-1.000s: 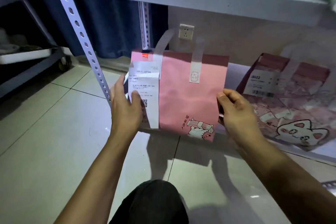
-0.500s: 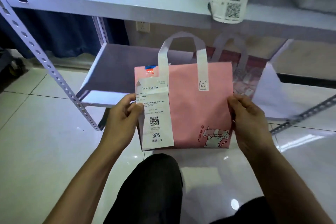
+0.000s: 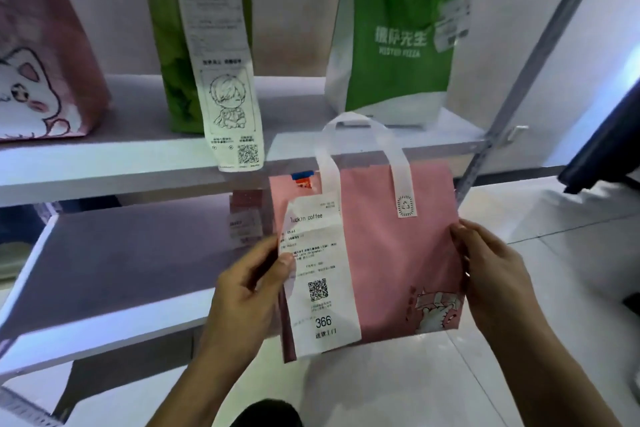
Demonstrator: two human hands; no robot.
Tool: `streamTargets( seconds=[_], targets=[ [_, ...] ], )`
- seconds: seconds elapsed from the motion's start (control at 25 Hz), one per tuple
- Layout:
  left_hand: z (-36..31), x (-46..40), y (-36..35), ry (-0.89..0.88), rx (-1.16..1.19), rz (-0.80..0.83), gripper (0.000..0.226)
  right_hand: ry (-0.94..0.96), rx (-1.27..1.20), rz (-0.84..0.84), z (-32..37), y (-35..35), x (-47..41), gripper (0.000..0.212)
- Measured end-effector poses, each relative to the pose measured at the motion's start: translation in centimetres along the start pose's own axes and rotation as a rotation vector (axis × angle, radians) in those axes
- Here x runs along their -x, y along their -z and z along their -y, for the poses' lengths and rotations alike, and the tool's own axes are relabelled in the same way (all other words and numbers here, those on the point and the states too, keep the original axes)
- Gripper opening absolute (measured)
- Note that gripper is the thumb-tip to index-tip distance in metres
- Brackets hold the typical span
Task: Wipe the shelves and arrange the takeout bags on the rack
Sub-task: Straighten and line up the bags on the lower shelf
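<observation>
Pink bag [image 3: 391,253]: held upright, in front of the rack's shelves.
Left hand [image 3: 247,291]: pinches the bag's left edge, thumb on its receipt [image 3: 320,274].
Right hand [image 3: 495,274]: grips the right edge.
Upper shelf [image 3: 121,163]: two green bags, one cat-print pink bag.

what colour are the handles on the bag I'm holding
White, on a pink bag with a white receipt. The handles show clearly in the head view.

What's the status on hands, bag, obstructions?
Left hand and right hand grip the pink bag by its sides. Bag held upright in front of the rack. Green bag on the shelf behind.
</observation>
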State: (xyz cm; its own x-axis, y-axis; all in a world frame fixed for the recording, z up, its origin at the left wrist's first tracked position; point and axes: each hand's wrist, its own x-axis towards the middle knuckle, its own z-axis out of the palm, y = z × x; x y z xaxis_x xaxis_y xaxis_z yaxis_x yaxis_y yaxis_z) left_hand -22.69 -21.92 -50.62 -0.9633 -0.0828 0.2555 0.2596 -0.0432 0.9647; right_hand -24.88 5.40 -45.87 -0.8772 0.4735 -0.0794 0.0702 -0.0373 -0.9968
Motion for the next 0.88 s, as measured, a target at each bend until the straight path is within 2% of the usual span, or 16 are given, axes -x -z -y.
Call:
streamTargets(
  seconds=[0.16,0.32,0.52,0.64,0.72,0.88],
  targets=[
    [-3.0,-3.0,-2.9,-0.072,0.075,-0.001,0.019,0.069,-0.026,-0.003,4.8,0.8,-2.0,0.013],
    [-6.3,-6.3,-4.4,-0.166,0.117,-0.15,0.017,0.078,-0.048,0.044,7.9,-0.9,-4.5,0.015],
    [-8.1,-8.2,-5.0,-0.17,0.09,-0.234,0.021,0.097,-0.014,0.099,11.8,-3.4,-9.2,0.019],
    [-7.6,-8.0,-5.2,-0.178,0.076,-0.246,0.021,0.195,0.015,0.042,14.8,-4.9,-13.4,0.022],
    [-7.2,-7.6,-5.4,-0.161,0.09,-0.258,0.023,0.212,0.071,0.0,16.2,-6.2,-15.9,0.031],
    [-6.6,-6.9,-5.1,-0.122,0.143,-0.275,0.032,0.163,0.047,-0.041,17.5,-8.5,-19.1,0.068]
  ],
)
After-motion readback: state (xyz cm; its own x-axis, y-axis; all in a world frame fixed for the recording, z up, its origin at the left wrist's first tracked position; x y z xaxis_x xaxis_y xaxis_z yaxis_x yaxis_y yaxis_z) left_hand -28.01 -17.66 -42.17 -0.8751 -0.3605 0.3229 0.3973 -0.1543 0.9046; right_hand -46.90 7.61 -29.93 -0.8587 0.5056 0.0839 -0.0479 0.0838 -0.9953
